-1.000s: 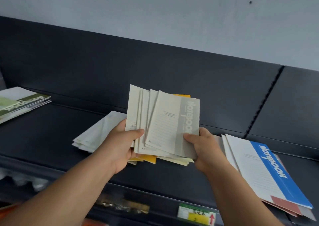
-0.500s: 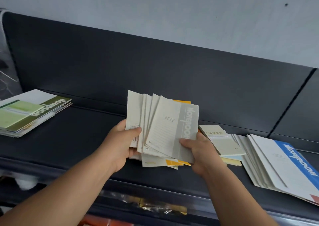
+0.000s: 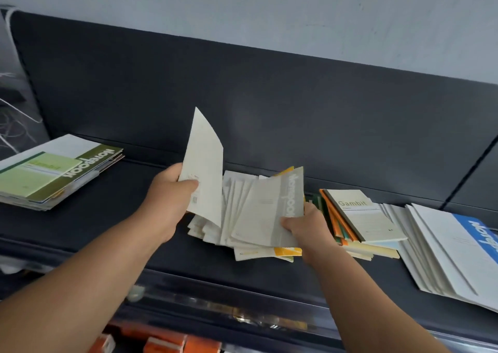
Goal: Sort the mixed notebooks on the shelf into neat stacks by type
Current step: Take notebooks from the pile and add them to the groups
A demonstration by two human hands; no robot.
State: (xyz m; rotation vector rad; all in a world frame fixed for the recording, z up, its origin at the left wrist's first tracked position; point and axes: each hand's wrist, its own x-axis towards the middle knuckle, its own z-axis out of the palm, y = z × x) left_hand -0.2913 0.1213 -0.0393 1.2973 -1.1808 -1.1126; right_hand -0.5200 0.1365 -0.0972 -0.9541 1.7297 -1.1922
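One pale notebook (image 3: 204, 161) has come away, pinched in the left hand (image 3: 167, 199); beside it, the right hand (image 3: 307, 226) grips the gray notebooks (image 3: 262, 213).

Shelf (image 3: 80, 234): dark navy. Wall (image 3: 242, 10): pale grey-blue. Fanned notebooks (image 3: 258, 212), centre: cream, grey spine band. Left stack (image 3: 54, 174): olive and light green. Right stack (image 3: 452, 253): white, blue band. Lower boxes (image 3: 172, 346): seemingly orange, blurred.

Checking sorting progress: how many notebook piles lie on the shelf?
4: green stack far left, fanned pile gripped by the right hand, Gambit stack beside it, blue-banded stack far right. The left hand holds one loose notebook. More may lie off-frame.
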